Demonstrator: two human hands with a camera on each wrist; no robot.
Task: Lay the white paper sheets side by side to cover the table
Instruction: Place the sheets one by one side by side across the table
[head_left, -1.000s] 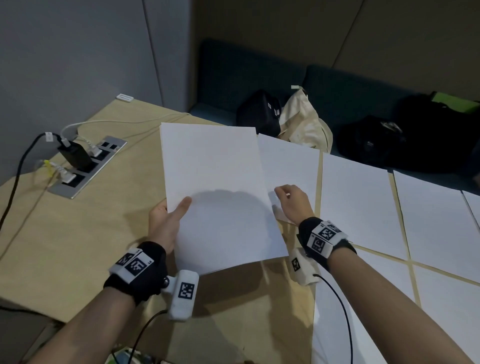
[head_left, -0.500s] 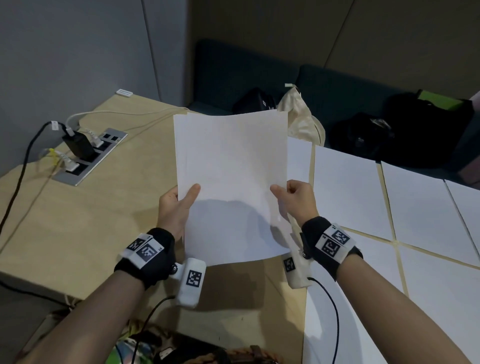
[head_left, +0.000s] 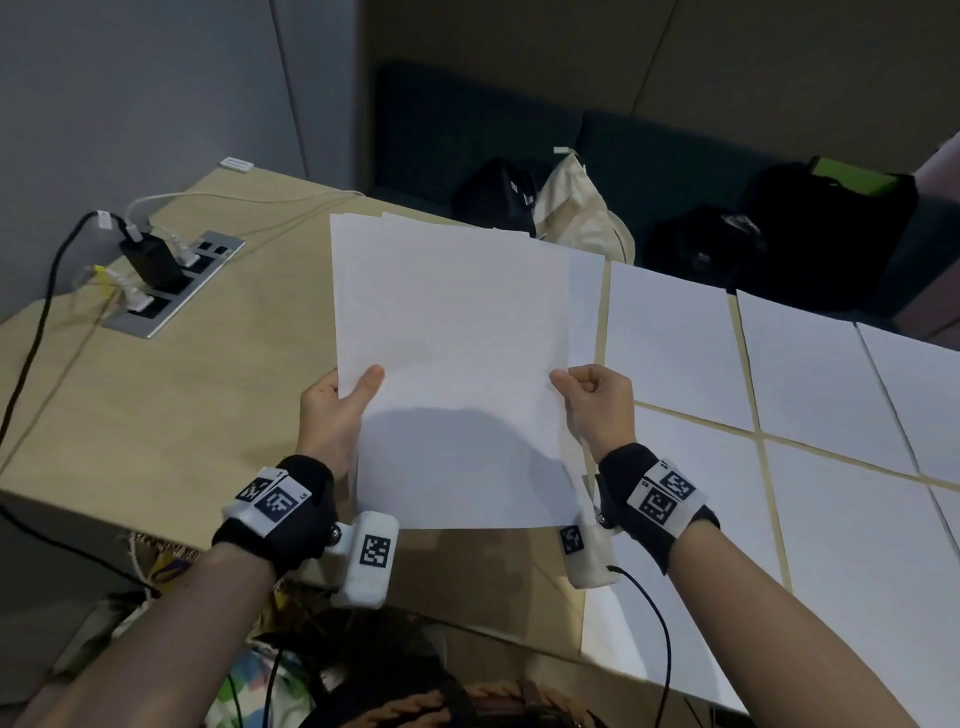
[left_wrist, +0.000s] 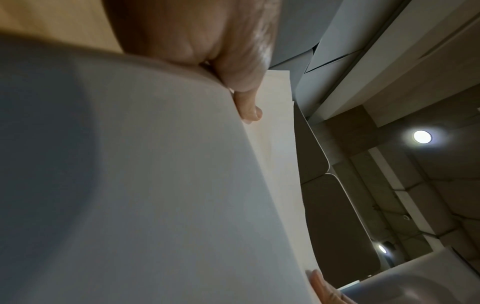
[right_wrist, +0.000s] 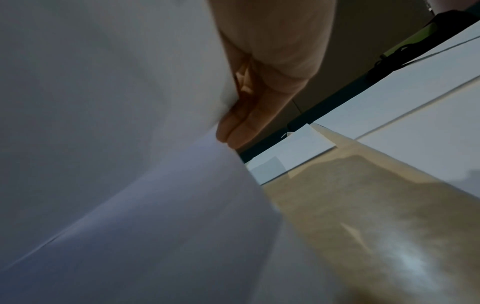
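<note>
Holding a stack of white paper sheets (head_left: 452, 374) raised off the tabletop (head_left: 171, 410), the person now grips it with both hands. A second ago the stack lay lower and more tilted, with the right hand only touching its edge; it now stands squarer to the head camera and higher. Left hand (head_left: 332, 415) grip: thumb on the front face, fingers behind, closed on the left edge. Right hand (head_left: 597, 405) grip: thumb and curled fingers pinching the right edge. The fanned top corners show several sheets, not one. To the right, laid sheets (head_left: 670, 338) cover the tabletop in rows with narrow gaps between them; the left part, near the power socket panel (head_left: 171, 286) and its cables, is bare wood. Judgement: the stack is being squared or a single sheet separated before the next placement, most likely in the uncovered area left of the laid rows. Coverage appears well past half.
</note>
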